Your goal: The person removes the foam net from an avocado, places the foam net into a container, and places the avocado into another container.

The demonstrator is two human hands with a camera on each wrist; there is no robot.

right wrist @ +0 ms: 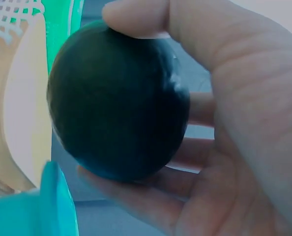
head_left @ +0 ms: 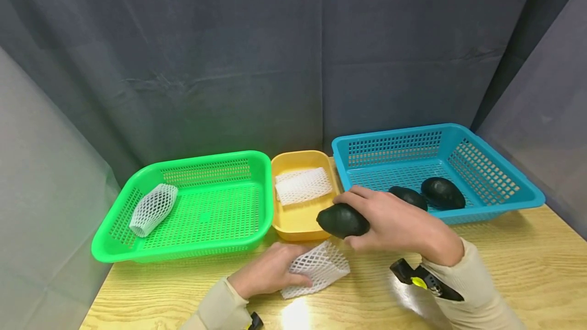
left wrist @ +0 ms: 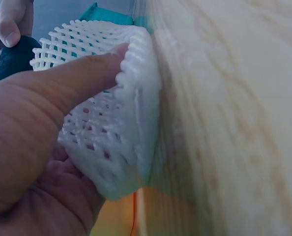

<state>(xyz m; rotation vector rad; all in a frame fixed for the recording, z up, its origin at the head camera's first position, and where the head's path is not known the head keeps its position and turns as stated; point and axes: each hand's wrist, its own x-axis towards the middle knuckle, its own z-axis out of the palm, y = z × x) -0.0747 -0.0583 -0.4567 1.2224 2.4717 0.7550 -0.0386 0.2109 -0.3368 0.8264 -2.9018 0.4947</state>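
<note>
My left hand (head_left: 275, 269) holds a white foam net sleeve (head_left: 321, 268) low over the table, thumb on the near side; in the left wrist view the sleeve (left wrist: 99, 123) stands partly spread, its mesh holes showing. My right hand (head_left: 390, 223) grips a dark green avocado (head_left: 343, 220) to the right of the sleeve and above it. Seen from the right wrist, fingers and thumb wrap the avocado (right wrist: 119, 103) from both sides. Two more dark avocados, one (head_left: 443, 193) in full view and one (head_left: 408, 197) partly behind my right wrist, lie in the blue basket (head_left: 500, 213).
A green basket (head_left: 206, 218) on the left contains one net-sleeved item (head_left: 153, 209). Between the baskets stands a yellow bin (head_left: 300, 220) with flat white net sleeves (head_left: 303, 186). Grey curtains (head_left: 229, 65) close off the back and sides of the wooden table (head_left: 518, 264).
</note>
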